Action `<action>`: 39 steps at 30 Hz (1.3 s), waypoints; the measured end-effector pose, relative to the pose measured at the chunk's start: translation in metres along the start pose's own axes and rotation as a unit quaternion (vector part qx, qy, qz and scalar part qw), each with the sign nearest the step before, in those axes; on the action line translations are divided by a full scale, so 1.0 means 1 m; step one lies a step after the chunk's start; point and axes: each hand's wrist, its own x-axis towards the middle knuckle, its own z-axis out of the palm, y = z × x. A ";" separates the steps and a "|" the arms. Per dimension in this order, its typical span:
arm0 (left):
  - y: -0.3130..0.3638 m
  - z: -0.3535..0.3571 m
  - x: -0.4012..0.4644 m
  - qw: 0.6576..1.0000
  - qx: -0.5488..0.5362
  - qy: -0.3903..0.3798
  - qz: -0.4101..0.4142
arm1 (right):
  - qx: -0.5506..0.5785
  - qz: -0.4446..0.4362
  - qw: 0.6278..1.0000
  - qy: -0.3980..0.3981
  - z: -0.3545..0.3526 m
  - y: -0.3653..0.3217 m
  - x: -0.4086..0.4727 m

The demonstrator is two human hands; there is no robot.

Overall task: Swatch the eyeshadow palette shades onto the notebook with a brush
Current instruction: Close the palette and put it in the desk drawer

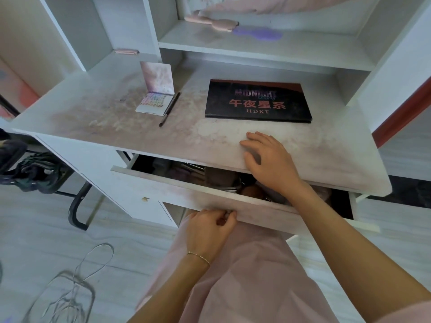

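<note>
Left hand (210, 226) pinches drawer (233, 203) front lower edge, likely to slide it. Right hand (268, 159) beyond it, fingers spread flat on surface (210, 134) edge, bracing. Farther, left of right hand: brush (169, 109) touching open eyeshadow palette (155, 102). Straight beyond: closed black notebook (257, 101), untouched.

Black case (258, 101) reads "MIDNIGHT", "午夜星系", "HDKT".

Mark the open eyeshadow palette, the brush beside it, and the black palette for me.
open eyeshadow palette (154, 103), head view: on the tray of coloured pans.
brush (169, 109), head view: middle of its dark handle.
black palette (257, 101), head view: on its closed printed lid.
</note>
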 end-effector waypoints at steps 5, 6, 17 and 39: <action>0.001 -0.015 -0.013 0.998 0.027 -0.047 0.015 | 0.109 -0.038 0.993 0.027 -0.005 -0.019 -0.039; 0.001 -0.021 -0.011 0.997 0.043 -0.068 0.017 | 0.110 -0.053 0.992 0.038 -0.006 -0.021 -0.052; -0.005 -0.104 0.020 0.973 0.106 0.061 0.194 | -0.040 -0.051 0.997 -0.041 -0.002 -0.007 -0.097; -0.021 -0.116 -0.033 0.957 0.081 -0.163 0.225 | -0.190 -0.228 0.955 -0.022 -0.003 -0.029 -0.165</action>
